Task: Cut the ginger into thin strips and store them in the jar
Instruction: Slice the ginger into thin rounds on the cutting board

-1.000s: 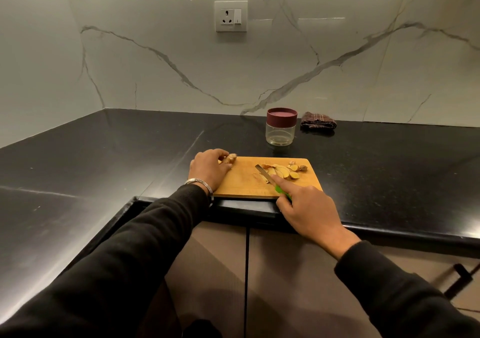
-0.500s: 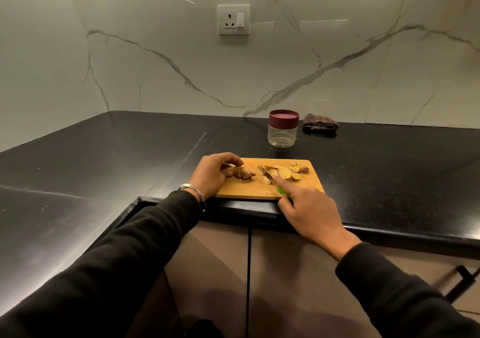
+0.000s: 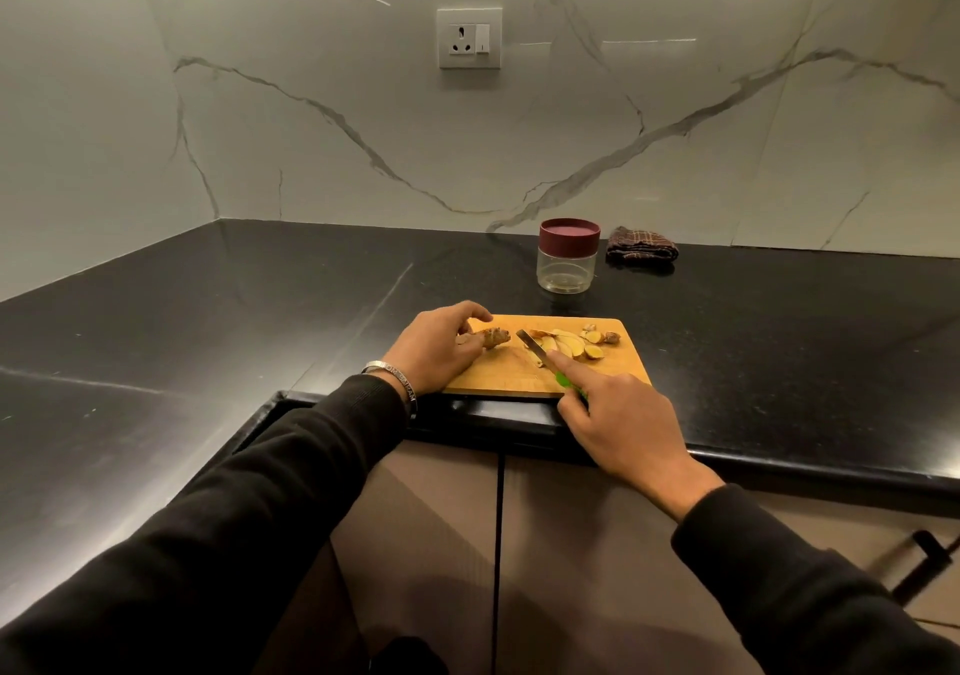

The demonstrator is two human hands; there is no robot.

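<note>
A wooden cutting board (image 3: 498, 378) lies at the counter's front edge. My left hand (image 3: 434, 347) holds a knobbly piece of ginger (image 3: 493, 336) at the board's left side, thumb and fingers around its near end. My right hand (image 3: 618, 414) grips a green-handled knife (image 3: 532, 347), forefinger stretched along the blade's back, blade tip just right of the ginger piece. Several pale ginger slices (image 3: 571, 344) and small end bits lie at the board's far right. The clear jar (image 3: 567, 261) with a maroon lid stands shut behind the board.
A folded dark checked cloth (image 3: 641, 251) lies right of the jar by the wall. The black counter (image 3: 260, 311) turns a corner on the left. A wall socket (image 3: 470, 38) sits above. Cabinet doors are below the counter edge.
My left hand drew the ginger piece from the board's far left corner toward the middle, closer to the blade. The knife hand stayed almost where it was.
</note>
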